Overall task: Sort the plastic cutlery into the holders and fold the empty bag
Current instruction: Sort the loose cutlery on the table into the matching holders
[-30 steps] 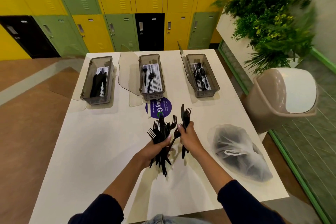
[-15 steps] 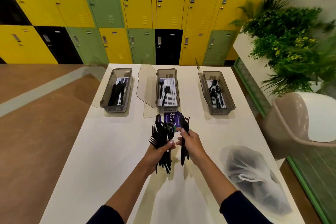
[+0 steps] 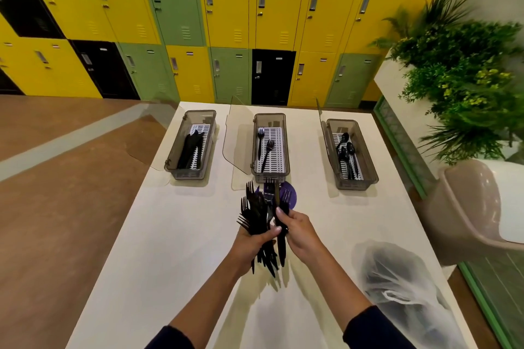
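Above the white table [image 3: 170,235], the left hand [image 3: 249,244] wraps a bundle of black plastic forks [image 3: 255,208] while the right hand [image 3: 297,232] pinches two loose pieces [image 3: 281,249] beside it: light, stiff, likely slippery, best held mid-handle.

We read this as a shared break or canteen area in some institution. The back wall is a full bank of metal lockers [image 3: 226,8] in yellow, green and black, in stacked tiers, each door with a handle, vents and a label plate. In front is a plain white table [image 3: 170,235] with three clear hinged-lid holders [image 3: 269,176] in a row, stocked with black plastic cutlery [image 3: 265,150]: a self-service setup. A beige swing-lid bin [image 3: 467,207] stands just beside the table's right edge. Bushy green plants [image 3: 467,79] in a white planter [image 3: 388,85] fill the right side. The brown hard floor [image 3: 56,207] has a grey stripe. We can't tell which kind of institution.
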`<state>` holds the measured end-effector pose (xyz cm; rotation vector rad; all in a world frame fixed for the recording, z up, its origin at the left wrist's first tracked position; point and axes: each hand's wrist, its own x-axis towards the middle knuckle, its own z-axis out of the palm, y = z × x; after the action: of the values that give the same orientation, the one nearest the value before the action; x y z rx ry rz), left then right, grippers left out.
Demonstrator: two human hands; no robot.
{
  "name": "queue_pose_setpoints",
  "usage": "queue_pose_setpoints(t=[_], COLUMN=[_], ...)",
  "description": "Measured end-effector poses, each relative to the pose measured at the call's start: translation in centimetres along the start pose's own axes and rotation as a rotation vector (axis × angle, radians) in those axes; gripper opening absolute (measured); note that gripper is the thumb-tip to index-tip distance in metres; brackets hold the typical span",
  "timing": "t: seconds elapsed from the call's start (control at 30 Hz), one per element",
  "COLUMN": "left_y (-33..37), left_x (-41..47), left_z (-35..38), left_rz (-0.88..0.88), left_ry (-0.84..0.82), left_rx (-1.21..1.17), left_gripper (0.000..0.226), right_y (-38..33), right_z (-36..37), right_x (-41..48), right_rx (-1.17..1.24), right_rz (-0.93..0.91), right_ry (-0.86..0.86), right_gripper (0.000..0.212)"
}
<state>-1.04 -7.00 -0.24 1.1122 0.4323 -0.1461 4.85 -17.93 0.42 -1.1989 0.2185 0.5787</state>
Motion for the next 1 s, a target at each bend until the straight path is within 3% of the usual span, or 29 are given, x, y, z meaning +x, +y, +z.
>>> queue_pose_setpoints(t=[0.13,0.33,0.57,0.73,0.9,1.0], left_y=[0.8,0.6,1.8,2.8,3.5,3.7], left_x=[1.0,1.0,1.2,1.6,2.2,2.6], left_z=[-1.8,-1.8,-3.1,-4.1,-5.1,-5.5], left_rz=[0.048,0.103,0.119,0.079,0.056,0.056], left_ry=[0.094,0.089,0.118,0.22,0.258,0.271], left_rx=[-0.008,-0.032,-0.036,-0.005,-0.041,-0.032], left_gripper=[0.039,0.04,0.033,0.012,0.009,0.009], right_y=[0.3,-0.2,-0.2,-2.6,-6.0,-7.8], right_z=[1.6,1.6,3.2,4.7,4.9,5.6], right_x=[1.7,1.6,2.9,5.2,10.9,13.9], right_rx=[-0.141,-0.029,-0.119,-0.392,-0.768,-0.734], right_rz=[0.011,0.012,0.03,-0.005,0.007,0.052], right_ry=[-0.017,0.001,-0.025,0.108,0.214,0.171], right_gripper=[0.017,0.016,0.015,0.03,0.021,0.016])
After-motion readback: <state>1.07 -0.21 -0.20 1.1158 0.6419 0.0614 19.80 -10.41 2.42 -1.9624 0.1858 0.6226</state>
